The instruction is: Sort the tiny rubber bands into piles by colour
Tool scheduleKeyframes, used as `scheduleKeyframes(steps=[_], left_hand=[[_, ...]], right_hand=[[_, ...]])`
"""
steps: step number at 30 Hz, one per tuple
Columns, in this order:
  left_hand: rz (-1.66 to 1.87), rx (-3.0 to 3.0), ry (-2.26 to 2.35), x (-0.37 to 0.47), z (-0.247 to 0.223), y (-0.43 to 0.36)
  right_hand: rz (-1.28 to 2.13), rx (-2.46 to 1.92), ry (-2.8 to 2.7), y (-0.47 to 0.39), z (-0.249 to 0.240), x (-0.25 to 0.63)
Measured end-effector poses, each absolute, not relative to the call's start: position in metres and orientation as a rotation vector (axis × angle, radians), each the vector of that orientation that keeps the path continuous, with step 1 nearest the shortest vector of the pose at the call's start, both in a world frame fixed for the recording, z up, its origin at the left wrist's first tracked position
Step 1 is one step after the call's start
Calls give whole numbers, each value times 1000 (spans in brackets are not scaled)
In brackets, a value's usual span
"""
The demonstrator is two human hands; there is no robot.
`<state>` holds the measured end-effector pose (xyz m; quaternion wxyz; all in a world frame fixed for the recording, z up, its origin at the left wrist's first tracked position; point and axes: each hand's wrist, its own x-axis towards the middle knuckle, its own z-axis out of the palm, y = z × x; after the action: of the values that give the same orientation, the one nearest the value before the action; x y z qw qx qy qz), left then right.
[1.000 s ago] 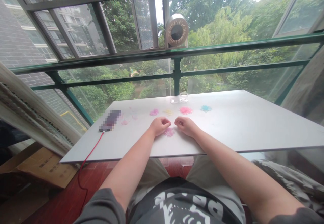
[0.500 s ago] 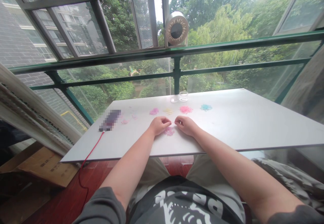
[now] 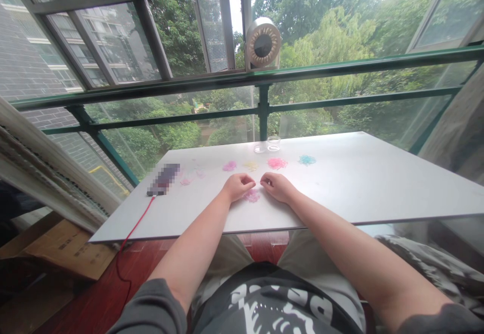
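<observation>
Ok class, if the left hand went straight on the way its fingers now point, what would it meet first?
Most likely the right hand, whose fingertips face those of the left hand across a small gap, though depth is hard to judge from this one view.

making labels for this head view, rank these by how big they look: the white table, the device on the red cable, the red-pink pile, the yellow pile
1. White table
2. Device on the red cable
3. Red-pink pile
4. Yellow pile, faint, edges hard to see
</observation>
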<state>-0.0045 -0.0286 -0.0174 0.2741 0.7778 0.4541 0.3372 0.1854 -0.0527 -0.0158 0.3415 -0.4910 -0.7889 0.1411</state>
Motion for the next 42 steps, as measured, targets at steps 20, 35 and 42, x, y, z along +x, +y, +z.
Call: scheduleKeyframes(steps=[20,35,42], left_hand=[[866,2113,1235,-4,-18,-28],[853,2125,1259,-1,-17,-31],[848,2129,1261,-1,-16,-33]], right_hand=[[339,-1244,-2064,-49,-20,186],[322,-1202,-2074,-50,-20,186],[318,-1194,-2088,-51,-19,186]])
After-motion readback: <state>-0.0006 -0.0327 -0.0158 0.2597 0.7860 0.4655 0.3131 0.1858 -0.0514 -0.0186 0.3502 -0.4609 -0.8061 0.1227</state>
